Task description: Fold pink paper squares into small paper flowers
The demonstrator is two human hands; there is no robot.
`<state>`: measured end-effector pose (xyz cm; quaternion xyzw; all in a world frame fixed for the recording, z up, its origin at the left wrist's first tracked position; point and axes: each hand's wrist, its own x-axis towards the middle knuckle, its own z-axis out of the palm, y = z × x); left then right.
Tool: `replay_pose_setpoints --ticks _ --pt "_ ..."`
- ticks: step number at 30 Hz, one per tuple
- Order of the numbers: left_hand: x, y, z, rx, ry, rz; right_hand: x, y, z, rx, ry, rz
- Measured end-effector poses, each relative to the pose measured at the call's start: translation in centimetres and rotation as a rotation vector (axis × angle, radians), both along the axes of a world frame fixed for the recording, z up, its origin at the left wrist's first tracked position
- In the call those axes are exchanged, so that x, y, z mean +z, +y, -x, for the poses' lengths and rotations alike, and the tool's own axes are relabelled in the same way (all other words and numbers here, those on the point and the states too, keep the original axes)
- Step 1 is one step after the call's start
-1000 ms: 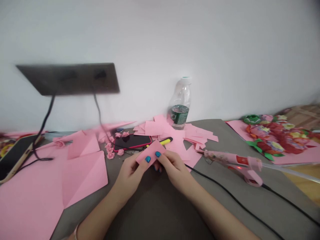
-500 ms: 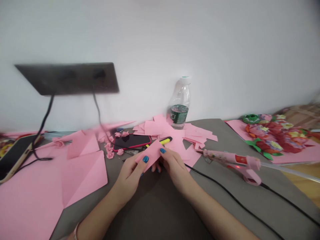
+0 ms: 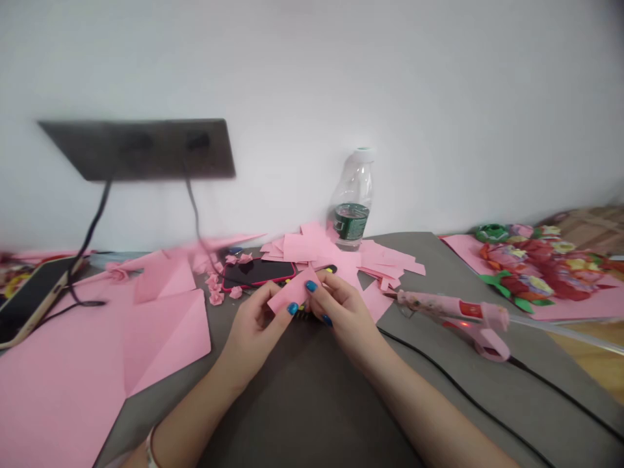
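Observation:
A small pink paper strip (image 3: pixel 288 294) is held between both hands above the grey tabletop. My left hand (image 3: pixel 256 325) pinches its lower left part, thumb on top. At the upper right end, my right hand (image 3: pixel 341 305) grips the same strip between thumb and fingers. Behind the hands lie a red-edged phone (image 3: pixel 260 272) and a black-and-yellow tool (image 3: pixel 330 268), which the hands and paper partly hide. Several pink paper strips (image 3: pixel 305 247) are heaped beyond them, and small folded pink paper pieces (image 3: pixel 214 286) sit left of the phone.
A water bottle (image 3: pixel 351 224) stands by the wall. To the right lies a pink glue gun (image 3: pixel 458 312) with a lit red light and a black cord. Paper flowers (image 3: pixel 541 266) are at far right. Large pink sheets (image 3: pixel 63 364) and another phone (image 3: pixel 32 299) occupy the left.
My right fingers have moved further over the strip's right end, and the strip now shows shorter. My left thumb has shifted slightly right. The view has moved a little.

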<state>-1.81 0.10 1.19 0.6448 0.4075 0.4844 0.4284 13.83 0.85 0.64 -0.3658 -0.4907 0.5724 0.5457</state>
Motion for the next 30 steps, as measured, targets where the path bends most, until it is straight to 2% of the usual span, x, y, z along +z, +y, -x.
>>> replay_pose_setpoints --ticks 3,8,12,17,21,26,30 --pt "0.05 0.01 0.05 0.036 -0.058 -0.033 -0.34 0.18 -0.07 -0.015 0.048 -0.005" --pt "-0.54 0.38 0.42 0.144 -0.034 -0.088 -0.39 0.19 -0.03 -0.024 0.052 0.006" --pt "-0.91 0.67 0.47 0.141 -0.033 -0.2 -0.12 0.17 0.15 -0.034 0.079 0.04" --pt "-0.4 0.31 0.26 0.125 0.109 -0.285 -0.11 0.12 0.3 -0.021 0.063 0.052" --pt "-0.42 0.23 0.28 0.097 0.023 -0.169 -0.1 0.03 0.2 -0.018 0.017 0.063" --pt "-0.83 0.45 0.24 0.019 -0.284 0.096 0.3 -0.06 -0.01 0.018 0.041 0.08" --pt "-0.37 0.46 0.0 -0.078 -0.538 0.306 0.4 -0.13 -0.18 0.064 0.091 0.083"
